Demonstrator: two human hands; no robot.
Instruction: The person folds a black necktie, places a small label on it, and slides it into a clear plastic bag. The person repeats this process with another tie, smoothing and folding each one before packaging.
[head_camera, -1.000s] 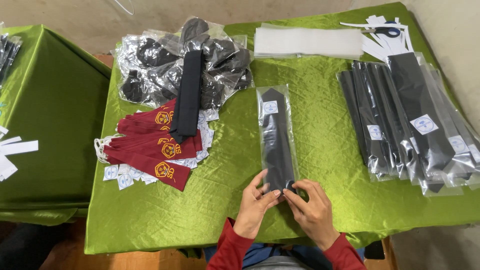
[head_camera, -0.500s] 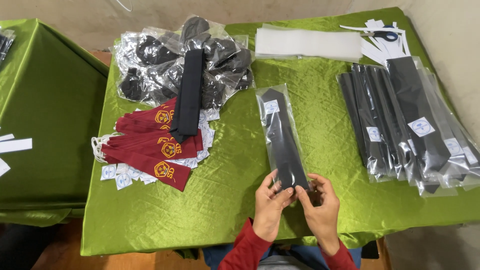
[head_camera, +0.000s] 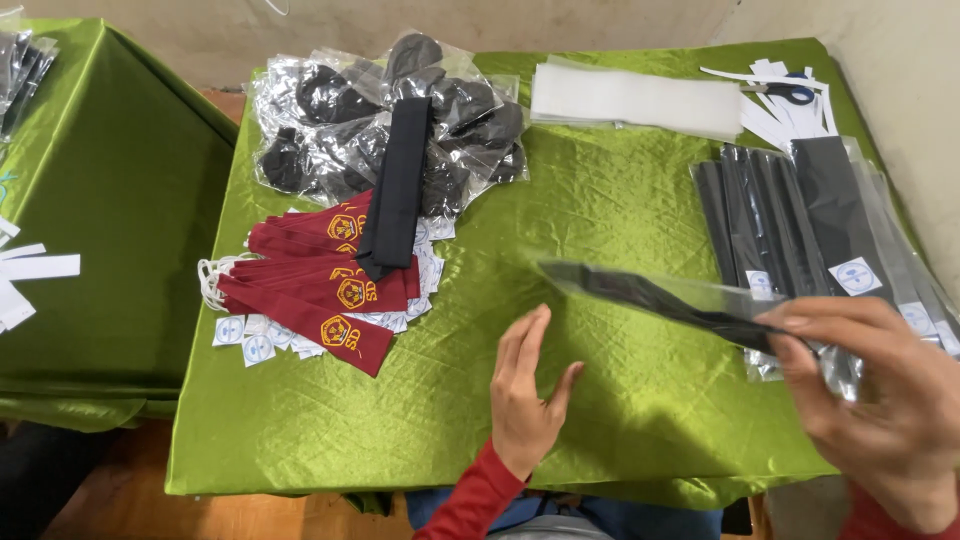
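Observation:
My right hand (head_camera: 880, 400) grips one end of a black tie in a clear plastic sleeve (head_camera: 660, 297) and holds it edge-on above the green tablecloth (head_camera: 620, 220), its far end pointing left. My left hand (head_camera: 525, 395) rests flat and open on the cloth just below the sleeve, holding nothing. To the right lies a row of packed black ties (head_camera: 800, 215) in clear sleeves with round labels.
Red ties with yellow emblems (head_camera: 320, 285) lie at the left over round white stickers (head_camera: 245, 340), with a loose black tie (head_camera: 398, 180) across them. Bagged black items (head_camera: 340, 110) are piled behind. White paper stack (head_camera: 640, 100) and scissors (head_camera: 785, 92) sit at the back. Another green table (head_camera: 110, 200) stands left.
The sleeved tie has been lifted off the cloth by my right hand and swung to the right. My left hand has let go and dropped flat onto the table.

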